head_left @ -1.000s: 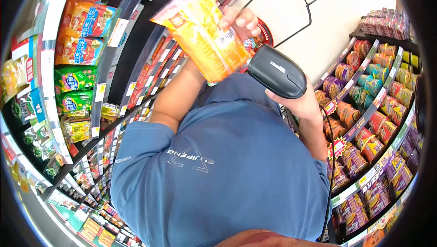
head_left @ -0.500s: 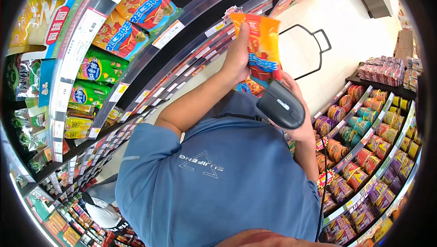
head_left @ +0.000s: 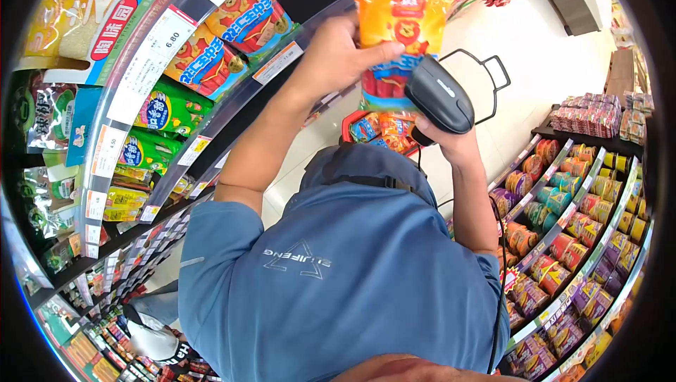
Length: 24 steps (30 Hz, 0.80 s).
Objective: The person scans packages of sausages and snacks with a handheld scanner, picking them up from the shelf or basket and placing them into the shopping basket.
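My left hand (head_left: 345, 58) grips an orange, yellow and blue snack packet (head_left: 405, 19) by its left side, with the thumb across its front. The packet is upright and slightly blurred. In my right hand (head_left: 451, 141) is a black handheld scanner (head_left: 442, 93), its head overlapping the packet's lower right part. A dark cable runs down from it by my right arm. Similar packets (head_left: 246, 19) lie on the shelf to the left.
Shelves with price labels (head_left: 278, 63) curve along the left. A red basket (head_left: 346, 127) holding packets is on the floor beyond my waist. Beside it stands a black wire frame (head_left: 495, 91). Tubs (head_left: 563, 178) fill shelves at right. Another person (head_left: 155, 336) is at lower left.
The packet and my left hand have moved up and now show the packet's front more fully. The scanner has risen closer to it. The red basket has come into view.
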Available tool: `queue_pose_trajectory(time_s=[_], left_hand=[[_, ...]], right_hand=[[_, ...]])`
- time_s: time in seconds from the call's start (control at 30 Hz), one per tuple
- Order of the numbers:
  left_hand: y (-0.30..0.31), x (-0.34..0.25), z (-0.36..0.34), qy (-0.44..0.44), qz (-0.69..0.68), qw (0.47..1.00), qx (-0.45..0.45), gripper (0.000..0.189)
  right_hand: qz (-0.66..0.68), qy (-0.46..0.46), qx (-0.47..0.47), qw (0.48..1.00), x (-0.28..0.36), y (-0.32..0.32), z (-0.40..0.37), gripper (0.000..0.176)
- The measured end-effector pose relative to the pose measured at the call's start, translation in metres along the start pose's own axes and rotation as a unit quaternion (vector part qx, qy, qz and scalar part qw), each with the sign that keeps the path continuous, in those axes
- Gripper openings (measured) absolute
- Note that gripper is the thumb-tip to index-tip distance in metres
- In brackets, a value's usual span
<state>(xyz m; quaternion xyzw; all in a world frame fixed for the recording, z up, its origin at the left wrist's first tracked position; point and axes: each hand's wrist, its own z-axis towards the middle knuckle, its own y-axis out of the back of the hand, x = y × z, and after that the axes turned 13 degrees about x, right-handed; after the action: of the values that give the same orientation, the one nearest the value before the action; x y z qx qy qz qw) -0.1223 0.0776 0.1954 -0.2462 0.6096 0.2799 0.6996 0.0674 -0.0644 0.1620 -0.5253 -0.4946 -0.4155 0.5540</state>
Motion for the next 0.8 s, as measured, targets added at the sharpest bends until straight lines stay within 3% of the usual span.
queue_pose_trajectory(time_s=[0.07, 0.13, 0.23, 0.3, 0.4, 0.43, 0.47, 0.53, 0.6, 0.67, 0.73, 0.8], left_hand=[[0.012, -0.010, 0.009, -0.053, 0.085, 0.993, -0.065, 0.035], [0.031, -0.017, 0.017, -0.040, 0.128, 0.982, -0.131, 0.030], [0.057, -0.028, 0.023, -0.029, 0.211, 0.962, -0.172, 0.038], [0.071, -0.029, 0.027, 0.014, 0.371, 0.896, -0.242, 0.042], [0.090, -0.026, 0.036, 0.069, 0.454, 0.849, -0.261, 0.047], [0.094, -0.027, 0.040, 0.141, 0.409, 0.858, -0.276, 0.050], [0.099, -0.023, 0.041, 0.144, 0.413, 0.856, -0.275, 0.050], [0.109, -0.012, 0.046, 0.062, 0.457, 0.816, -0.348, 0.051], [0.127, -0.003, 0.053, 0.036, 0.434, 0.832, -0.343, 0.058], [0.155, 0.007, 0.059, 0.154, 0.559, 0.699, -0.418, 0.066], [0.166, 0.003, 0.061, 0.175, 0.565, 0.698, -0.403, 0.072], [0.179, -0.001, 0.059, 0.203, 0.539, 0.736, -0.356, 0.072]], right_hand=[[-0.003, 0.019, 0.005, 1.000, 0.003, 0.007, 0.010, 0.052], [-0.066, 0.006, 0.020, 0.998, 0.004, 0.021, 0.014, 0.047], [-0.062, -0.026, 0.015, 0.998, -0.005, 0.049, 0.002, 0.043], [-0.068, -0.040, -0.003, 0.997, -0.017, 0.068, -0.008, 0.038], [-0.061, -0.088, -0.010, 0.994, -0.033, 0.094, -0.023, 0.034], [-0.037, -0.087, -0.016, 0.995, -0.037, 0.098, -0.027, 0.030], [-0.032, -0.087, -0.014, 0.996, -0.042, 0.103, -0.031, 0.030], [-0.044, -0.089, -0.019, 0.995, -0.049, 0.111, -0.035, 0.030], [-0.044, -0.112, -0.015, 0.993, -0.045, 0.112, -0.037, 0.030], [-0.061, -0.092, 0.006, 0.994, -0.055, 0.116, -0.035, 0.030], [-0.064, -0.107, 0.021, 0.992, -0.060, 0.119, -0.033, 0.032], [-0.088, -0.074, 0.024, 0.993, -0.062, 0.115, -0.032, 0.031]])
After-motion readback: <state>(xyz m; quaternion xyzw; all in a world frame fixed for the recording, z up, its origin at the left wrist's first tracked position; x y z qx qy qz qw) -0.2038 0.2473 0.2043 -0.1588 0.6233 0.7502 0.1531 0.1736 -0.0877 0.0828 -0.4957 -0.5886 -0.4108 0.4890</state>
